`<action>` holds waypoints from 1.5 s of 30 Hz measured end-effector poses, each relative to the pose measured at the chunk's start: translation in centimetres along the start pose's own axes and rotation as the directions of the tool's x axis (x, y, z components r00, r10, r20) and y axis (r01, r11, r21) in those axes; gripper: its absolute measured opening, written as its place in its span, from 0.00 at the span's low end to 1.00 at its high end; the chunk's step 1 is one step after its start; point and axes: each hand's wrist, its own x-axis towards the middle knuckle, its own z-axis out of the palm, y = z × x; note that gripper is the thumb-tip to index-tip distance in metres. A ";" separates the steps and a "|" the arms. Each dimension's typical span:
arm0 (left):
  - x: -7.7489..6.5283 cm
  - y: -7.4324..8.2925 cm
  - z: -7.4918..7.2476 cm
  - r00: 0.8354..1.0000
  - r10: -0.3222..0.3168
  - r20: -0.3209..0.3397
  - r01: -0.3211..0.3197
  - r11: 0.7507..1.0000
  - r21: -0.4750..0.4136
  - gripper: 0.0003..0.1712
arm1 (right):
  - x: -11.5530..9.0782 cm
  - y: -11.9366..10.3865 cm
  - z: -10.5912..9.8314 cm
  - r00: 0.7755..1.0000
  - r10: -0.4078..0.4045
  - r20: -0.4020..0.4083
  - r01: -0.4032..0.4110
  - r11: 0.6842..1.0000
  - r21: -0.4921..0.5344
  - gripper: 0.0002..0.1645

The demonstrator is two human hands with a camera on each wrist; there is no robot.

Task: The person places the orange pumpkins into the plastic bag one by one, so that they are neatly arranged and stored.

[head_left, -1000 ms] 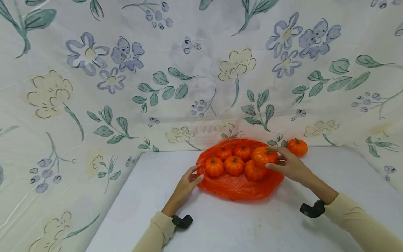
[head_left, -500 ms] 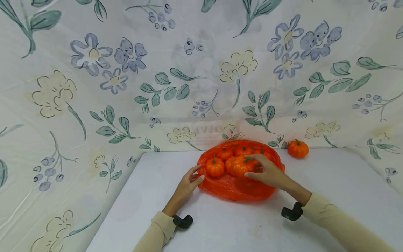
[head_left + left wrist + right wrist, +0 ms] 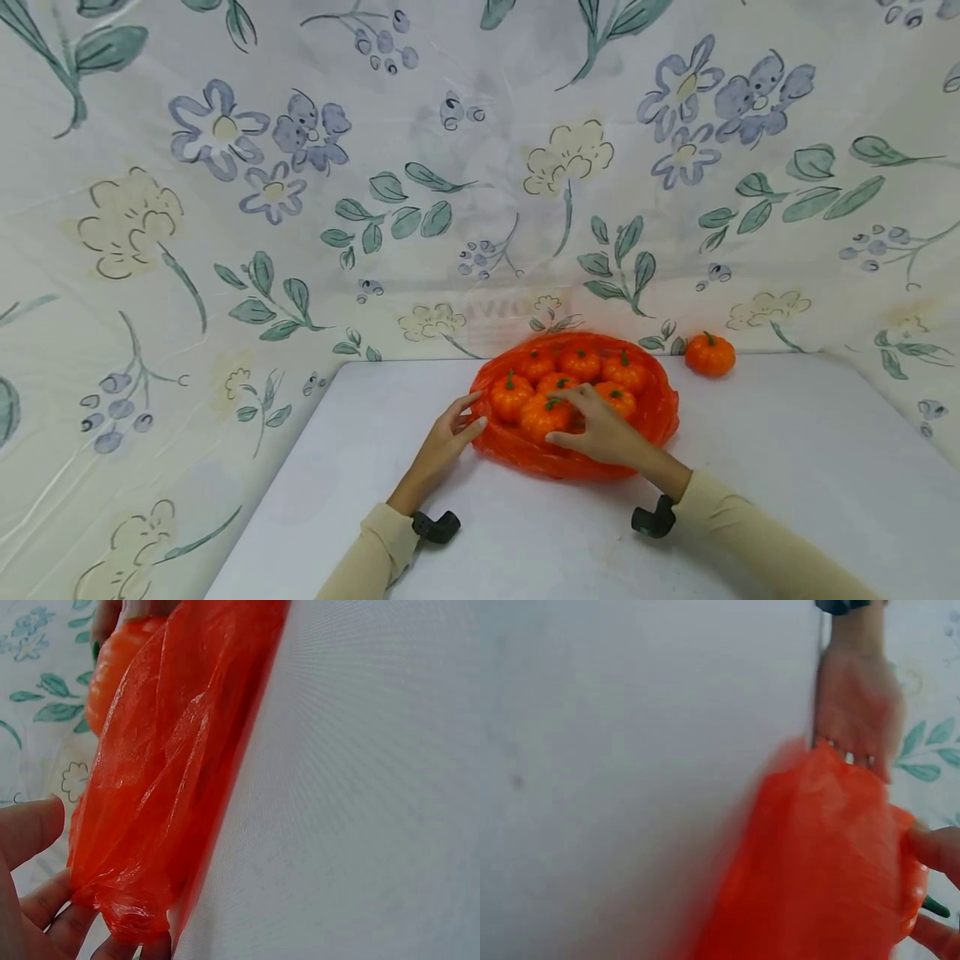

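An orange-red plastic bag (image 3: 663, 408) lies spread on the table with several small orange pumpkins (image 3: 512, 398) in it. Thumb and fingers of my right hand (image 3: 603, 433) grip one small pumpkin (image 3: 542, 419) by its side over the bag's front part. Its green stem shows in the right wrist view, where the bag (image 3: 825, 862) hides part of the pumpkin. At the bag's left edge my left hand (image 3: 442, 454) touches the plastic. In the left wrist view its fingers (image 3: 46, 901) lie against the bag (image 3: 157, 787), while the thumb stands apart from it.
Another small pumpkin (image 3: 710, 355) sits at the table's back edge, right of the bag. Behind the white table (image 3: 375, 417) hangs a flower-patterned sheet (image 3: 480, 208). Each wrist bears a dark camera (image 3: 654, 518).
My right hand has carried the pumpkin leftward and toward the front, from the bag's right side to its front middle. The left hand has stayed at the bag's left edge.
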 end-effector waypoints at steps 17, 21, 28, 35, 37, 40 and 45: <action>0.0 0.2 0.1 0.999 0.034 -0.002 -0.034 0.999 -0.036 0.29 | 0.0 0.4 2.0 1.000 0.003 0.007 -0.003 1.000 -0.021 0.36; -0.2 0.0 0.1 0.999 0.034 0.011 -0.034 0.999 -0.035 0.29 | -0.2 0.7 2.3 1.000 -0.007 0.017 0.008 1.000 -0.019 0.36; -0.4 0.1 0.1 0.999 0.037 0.006 -0.037 0.999 -0.027 0.29 | -0.2 0.8 2.6 0.999 0.011 0.031 -0.010 0.999 -0.033 0.36; -0.4 0.1 0.0 0.999 0.034 -0.002 -0.034 0.999 -0.035 0.29 | 0.0 0.7 2.6 0.999 0.030 0.043 -0.028 0.999 -0.039 0.37; -0.3 0.1 0.1 1.000 0.029 -0.004 -0.029 0.999 -0.036 0.29 | 0.0 0.7 2.6 0.999 0.028 0.044 -0.026 0.999 -0.046 0.37; -0.2 0.1 0.1 0.999 0.032 -0.006 -0.032 0.999 -0.034 0.29 | -0.1 0.6 2.5 0.999 0.026 0.042 -0.024 0.998 -0.051 0.38; -0.1 0.2 0.0 0.999 0.044 0.005 -0.044 0.998 -0.040 0.29 | -0.1 0.6 2.3 0.999 0.027 0.035 -0.025 0.998 -0.057 0.38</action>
